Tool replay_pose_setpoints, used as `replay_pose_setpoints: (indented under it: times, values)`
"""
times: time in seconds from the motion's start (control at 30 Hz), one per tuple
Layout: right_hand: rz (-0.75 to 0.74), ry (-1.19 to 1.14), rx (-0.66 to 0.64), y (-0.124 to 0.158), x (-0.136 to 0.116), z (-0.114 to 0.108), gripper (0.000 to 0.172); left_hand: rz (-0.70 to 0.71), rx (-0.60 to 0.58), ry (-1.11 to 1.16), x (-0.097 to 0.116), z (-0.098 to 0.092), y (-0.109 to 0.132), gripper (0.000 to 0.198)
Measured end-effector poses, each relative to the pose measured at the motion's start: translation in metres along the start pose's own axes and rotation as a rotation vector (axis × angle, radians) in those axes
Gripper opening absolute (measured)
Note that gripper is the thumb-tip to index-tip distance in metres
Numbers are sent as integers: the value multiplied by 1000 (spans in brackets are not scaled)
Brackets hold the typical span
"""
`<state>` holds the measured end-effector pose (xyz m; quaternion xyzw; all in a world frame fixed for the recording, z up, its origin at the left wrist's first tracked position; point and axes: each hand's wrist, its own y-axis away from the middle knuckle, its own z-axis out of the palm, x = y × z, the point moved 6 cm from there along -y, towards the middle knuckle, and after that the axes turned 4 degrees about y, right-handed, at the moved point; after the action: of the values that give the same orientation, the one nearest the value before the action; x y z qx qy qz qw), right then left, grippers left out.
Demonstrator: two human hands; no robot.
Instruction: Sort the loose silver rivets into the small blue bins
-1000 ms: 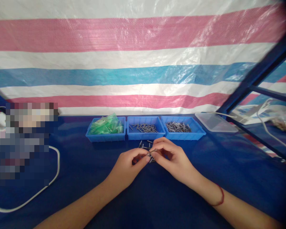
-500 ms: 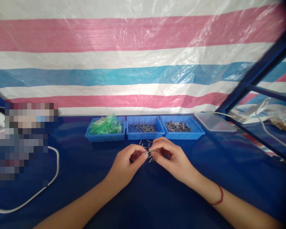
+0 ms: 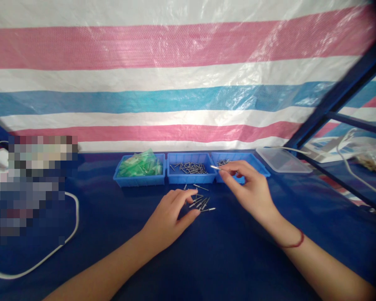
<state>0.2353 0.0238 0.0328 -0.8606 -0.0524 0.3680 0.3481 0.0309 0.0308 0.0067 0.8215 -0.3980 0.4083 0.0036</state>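
My right hand [image 3: 247,186] pinches a small metal rivet [image 3: 215,167] between thumb and fingertips, over the front left part of the right blue bin [image 3: 259,166]. My left hand [image 3: 172,215] is low over the table, thumb and index finger apart, with nothing held between them. Beside its fingertips lies a loose pile of rivets [image 3: 201,203] on the dark blue table. Behind the pile, the middle blue bin [image 3: 191,178] holds many rivets. Thin metal pieces in the right bin are partly hidden by my right hand.
A left blue bin [image 3: 140,181] holds green plastic packets [image 3: 141,164]. Right of the bins lies a clear plastic lid [image 3: 283,160]. A white cable [image 3: 77,213] curves across the left side, near a blurred-out area. A blue metal frame [image 3: 335,94] stands at the right.
My right hand has moved up and right, away from my left, carrying a rivet. My left thumb and index finger have parted. More of the loose pile shows.
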Motion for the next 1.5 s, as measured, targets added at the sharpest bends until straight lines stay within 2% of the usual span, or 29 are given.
replay_pose_setpoints:
  times: [0.07, 0.17, 0.3, 0.53, 0.77, 0.9, 1.03, 1.17, 1.3, 1.5]
  values:
    - [50, 178, 91, -10, 21, -14, 13, 70, -83, -145, 2, 4, 0, 36]
    - [69, 404, 139, -18, 40, -25, 17, 134, -203, -300, 4, 11, 3, 42]
    - [33, 423, 124, -16, 34, -23, 19, 147, -264, -374, 4, 16, 6, 42]
    - [-161, 241, -89, 0, -11, 4, 14, 115, -181, -401, -5, 11, -2, 25]
    - [-206, 170, -294, 15, -21, 28, 12, 80, -116, -408, -10, 5, -5, 23]
    - [-210, 136, -377, 22, -26, 39, 12, 57, -41, -348, -14, 2, -5, 22]
    - [-211, 101, -425, 28, -31, 46, 13, 35, 18, -285, -16, -1, -7, 19]
    - [-181, 84, -466, 32, -29, 51, 21, 35, 67, -201, -12, -5, -8, 18]
    - [-128, -50, -442, 32, -29, 51, 13, 42, 92, -100, -7, -6, -7, 18]
    - [-29, -158, -400, 29, -26, 46, 15, -23, 131, 17, -7, -8, -5, 17]
